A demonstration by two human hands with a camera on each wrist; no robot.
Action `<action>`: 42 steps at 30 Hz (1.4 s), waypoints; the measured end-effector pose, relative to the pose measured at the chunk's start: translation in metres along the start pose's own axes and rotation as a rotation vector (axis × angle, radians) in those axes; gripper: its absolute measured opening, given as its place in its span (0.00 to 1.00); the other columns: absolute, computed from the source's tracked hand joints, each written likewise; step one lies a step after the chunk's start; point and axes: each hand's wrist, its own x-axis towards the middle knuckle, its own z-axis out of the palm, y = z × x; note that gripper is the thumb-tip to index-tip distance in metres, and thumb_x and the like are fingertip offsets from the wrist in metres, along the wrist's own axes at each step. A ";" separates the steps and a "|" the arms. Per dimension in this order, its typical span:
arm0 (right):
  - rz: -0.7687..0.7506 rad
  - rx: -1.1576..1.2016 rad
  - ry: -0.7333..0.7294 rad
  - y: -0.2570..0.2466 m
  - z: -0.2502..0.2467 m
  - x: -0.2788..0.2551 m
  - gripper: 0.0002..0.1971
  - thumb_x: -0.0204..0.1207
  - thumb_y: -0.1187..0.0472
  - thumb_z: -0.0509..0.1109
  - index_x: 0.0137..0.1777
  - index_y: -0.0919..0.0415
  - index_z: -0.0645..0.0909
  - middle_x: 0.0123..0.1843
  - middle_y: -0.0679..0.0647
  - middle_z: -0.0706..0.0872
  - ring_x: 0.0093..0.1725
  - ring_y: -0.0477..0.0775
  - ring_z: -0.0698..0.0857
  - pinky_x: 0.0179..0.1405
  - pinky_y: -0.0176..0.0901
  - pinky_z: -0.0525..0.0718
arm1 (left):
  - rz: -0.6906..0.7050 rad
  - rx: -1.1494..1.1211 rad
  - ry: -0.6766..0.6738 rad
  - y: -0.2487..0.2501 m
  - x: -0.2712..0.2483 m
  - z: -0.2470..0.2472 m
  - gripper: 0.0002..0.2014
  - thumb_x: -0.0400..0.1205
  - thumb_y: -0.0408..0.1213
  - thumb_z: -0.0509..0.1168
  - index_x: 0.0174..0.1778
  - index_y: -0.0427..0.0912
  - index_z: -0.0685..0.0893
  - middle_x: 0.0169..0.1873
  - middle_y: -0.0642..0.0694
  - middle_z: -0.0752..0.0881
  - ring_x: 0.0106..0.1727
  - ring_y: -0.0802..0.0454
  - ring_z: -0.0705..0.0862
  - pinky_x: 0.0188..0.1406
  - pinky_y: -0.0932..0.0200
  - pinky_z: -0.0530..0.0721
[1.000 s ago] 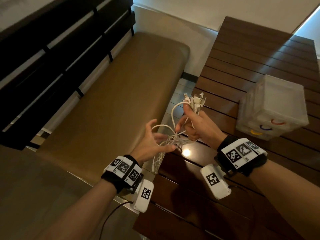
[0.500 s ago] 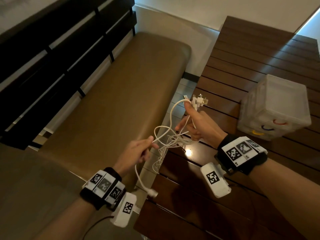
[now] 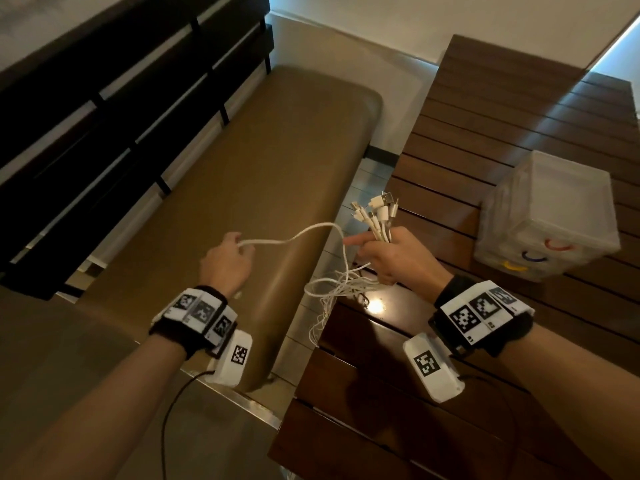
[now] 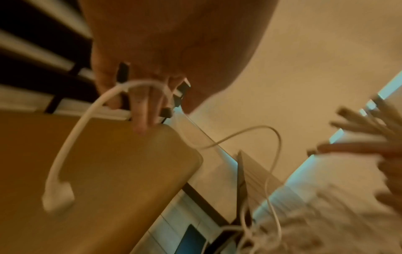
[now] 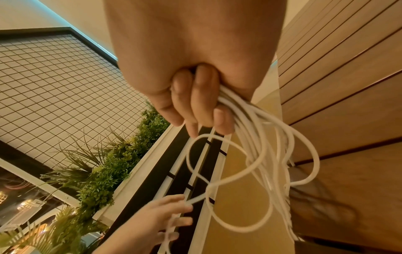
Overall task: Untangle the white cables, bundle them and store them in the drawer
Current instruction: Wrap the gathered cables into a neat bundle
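My right hand (image 3: 384,252) grips a bunch of white cables (image 3: 379,216) just below their plugs, which fan out above the fist. Their loose lengths (image 3: 341,289) hang in tangled loops over the table's left edge; the loops (image 5: 256,154) also show under my curled fingers (image 5: 195,103) in the right wrist view. My left hand (image 3: 230,258) pinches one white cable (image 3: 294,237) that arcs across to the bunch. That cable's plug end (image 4: 57,197) dangles below my left fingers (image 4: 141,106). A clear plastic drawer unit (image 3: 550,216) with coloured handles stands on the table at the right.
A dark slatted wooden table (image 3: 485,140) lies under my right arm. A tan padded bench (image 3: 214,188) with a dark slatted backrest (image 3: 104,98) runs along the left, with a strip of tiled floor (image 3: 349,216) between bench and table.
My left hand has moved left and up, drawing one cable out of the tangle into a longer arc. The right hand stays put with the bunch of plugs.
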 end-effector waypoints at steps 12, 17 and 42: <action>-0.192 0.218 -0.037 -0.005 -0.004 0.004 0.13 0.85 0.70 0.57 0.58 0.74 0.83 0.18 0.47 0.66 0.16 0.46 0.60 0.16 0.38 0.59 | 0.626 -0.031 -0.551 0.031 -0.046 0.065 0.10 0.82 0.50 0.65 0.58 0.58 0.84 0.49 0.56 0.88 0.47 0.61 0.84 0.50 0.56 0.83; -0.291 0.274 -0.023 -0.038 0.003 0.000 0.17 0.87 0.61 0.59 0.58 0.75 0.83 0.18 0.46 0.64 0.17 0.47 0.59 0.20 0.44 0.55 | 0.448 -0.080 -0.573 0.005 -0.030 0.075 0.15 0.87 0.50 0.57 0.42 0.51 0.86 0.31 0.52 0.84 0.29 0.66 0.80 0.34 0.61 0.78; -0.507 0.205 -0.104 -0.157 0.046 -0.062 0.26 0.86 0.58 0.63 0.24 0.50 0.63 0.18 0.45 0.60 0.17 0.50 0.55 0.19 0.40 0.56 | 0.854 -0.910 -0.325 0.117 -0.082 -0.030 0.14 0.79 0.41 0.68 0.26 0.45 0.82 0.23 0.52 0.83 0.25 0.55 0.80 0.27 0.57 0.76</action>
